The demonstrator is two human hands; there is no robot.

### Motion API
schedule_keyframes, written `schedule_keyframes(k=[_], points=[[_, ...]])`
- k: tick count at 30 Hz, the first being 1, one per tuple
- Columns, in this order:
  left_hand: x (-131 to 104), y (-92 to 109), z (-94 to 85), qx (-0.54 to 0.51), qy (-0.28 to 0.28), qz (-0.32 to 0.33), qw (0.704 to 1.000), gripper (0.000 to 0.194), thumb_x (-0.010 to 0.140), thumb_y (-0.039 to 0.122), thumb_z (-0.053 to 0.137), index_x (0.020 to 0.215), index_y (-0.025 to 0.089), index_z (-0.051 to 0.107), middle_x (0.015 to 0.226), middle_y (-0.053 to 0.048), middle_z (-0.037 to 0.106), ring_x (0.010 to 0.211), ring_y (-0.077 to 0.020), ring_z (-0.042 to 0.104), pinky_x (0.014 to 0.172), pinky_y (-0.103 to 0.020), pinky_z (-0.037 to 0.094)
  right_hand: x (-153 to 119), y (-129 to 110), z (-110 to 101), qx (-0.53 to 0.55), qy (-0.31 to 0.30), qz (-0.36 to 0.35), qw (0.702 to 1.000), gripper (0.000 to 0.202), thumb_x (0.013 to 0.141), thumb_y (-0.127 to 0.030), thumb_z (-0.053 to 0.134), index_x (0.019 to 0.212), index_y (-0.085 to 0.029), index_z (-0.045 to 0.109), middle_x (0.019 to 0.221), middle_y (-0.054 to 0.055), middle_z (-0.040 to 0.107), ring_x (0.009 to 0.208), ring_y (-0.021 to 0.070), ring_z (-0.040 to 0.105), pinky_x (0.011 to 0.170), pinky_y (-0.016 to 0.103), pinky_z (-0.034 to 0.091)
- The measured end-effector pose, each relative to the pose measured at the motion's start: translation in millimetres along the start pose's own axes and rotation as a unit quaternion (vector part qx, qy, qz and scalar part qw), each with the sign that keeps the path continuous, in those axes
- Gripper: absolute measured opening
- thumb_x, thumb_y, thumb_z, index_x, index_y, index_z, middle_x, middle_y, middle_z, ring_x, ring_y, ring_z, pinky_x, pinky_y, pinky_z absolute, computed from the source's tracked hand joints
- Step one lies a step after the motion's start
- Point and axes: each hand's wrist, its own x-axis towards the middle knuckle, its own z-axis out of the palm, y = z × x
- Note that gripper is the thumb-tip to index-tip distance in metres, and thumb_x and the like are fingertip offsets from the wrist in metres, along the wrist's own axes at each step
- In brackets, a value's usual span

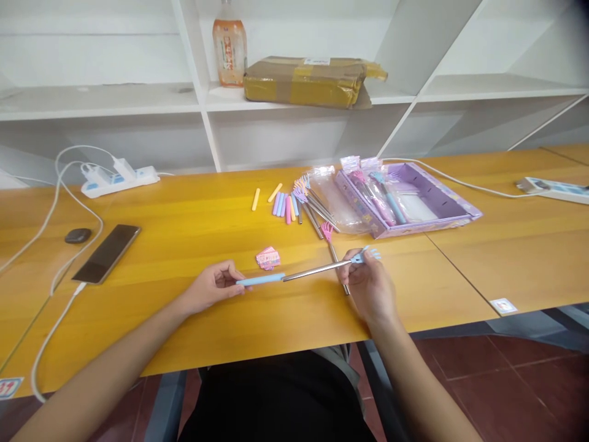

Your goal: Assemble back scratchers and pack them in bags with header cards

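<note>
My left hand (218,283) pinches the far end of a light blue tubular handle (264,280). Closed round the blue claw head of a back scratcher (317,270) is my right hand (368,283); its silver rod points left. The rod's tip meets the handle's right end; whether it is inside cannot be made out. Beneath my right hand lies a pink-headed back scratcher (332,244) with a bare metal rod. Small pink printed cards (267,258) rest just beyond the blue handle. Farther back are several loose coloured handles (288,209) and several claw-headed rods (317,212).
A purple box (451,199) holds bagged back scratchers (389,199), beside clear plastic bags (329,190). To the left are a phone (107,253) on a white cable, a dark small object (78,236) and a power strip (119,181). A taped carton (304,83) and bottle (229,49) stand on the shelf.
</note>
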Motion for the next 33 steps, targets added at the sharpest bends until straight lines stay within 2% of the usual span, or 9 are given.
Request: schedule_keyframes(k=[5,17,24,29,33], points=[[0,2,0.1,-0.012,-0.005,-0.003,1.000,0.038,0.086,0.044,0.089,0.089,0.023,0.057,0.101,-0.009,0.085,0.094,-0.0223,0.080,0.084,-0.035,0.060,1,0,0,0.019,0.022,-0.015,0.999,0.039,0.096,-0.063,0.070,0.086,-0.025,0.069,0.057,-0.003,0.054,0.051,0.0131,0.049,0.053,0.026,0.045],[-1,8,2.1,-0.030,-0.005,-0.019,0.999,0.038,0.086,0.044,0.090,0.090,0.022,0.059,0.102,-0.010,0.086,0.092,-0.0217,0.080,0.084,-0.035,0.060,0,1,-1,0.022,0.010,-0.010,1.000,0.040,0.097,-0.063,0.072,0.087,-0.024,0.073,0.058,-0.002,0.057,0.052,0.0118,0.051,0.055,0.024,0.045],[-3,7,6.2,-0.042,0.001,-0.009,0.999,0.042,0.083,0.049,0.091,0.088,0.019,0.062,0.087,-0.007,0.083,0.078,-0.0180,0.076,0.075,-0.030,0.058,-5,9,3,0.009,0.031,-0.058,0.998,0.043,0.096,-0.063,0.073,0.087,-0.021,0.072,0.065,-0.001,0.060,0.051,0.0108,0.053,0.049,0.024,0.043],[-3,6,8.4,-0.031,0.018,-0.005,0.999,0.040,0.085,0.047,0.089,0.088,0.020,0.060,0.091,-0.008,0.084,0.078,-0.0170,0.075,0.074,-0.028,0.056,-11,12,7,-0.004,0.065,-0.118,0.991,0.043,0.101,-0.062,0.069,0.091,-0.021,0.070,0.069,-0.002,0.061,0.053,0.0114,0.056,0.049,0.024,0.044],[-12,17,15.8,0.046,0.064,0.010,0.997,0.031,0.091,0.046,0.082,0.096,0.021,0.063,0.095,-0.008,0.084,0.079,-0.0179,0.073,0.074,-0.031,0.057,-15,11,10,-0.006,0.075,-0.131,0.988,0.042,0.103,-0.061,0.068,0.094,-0.021,0.071,0.074,0.000,0.064,0.058,0.0115,0.059,0.053,0.024,0.046]])
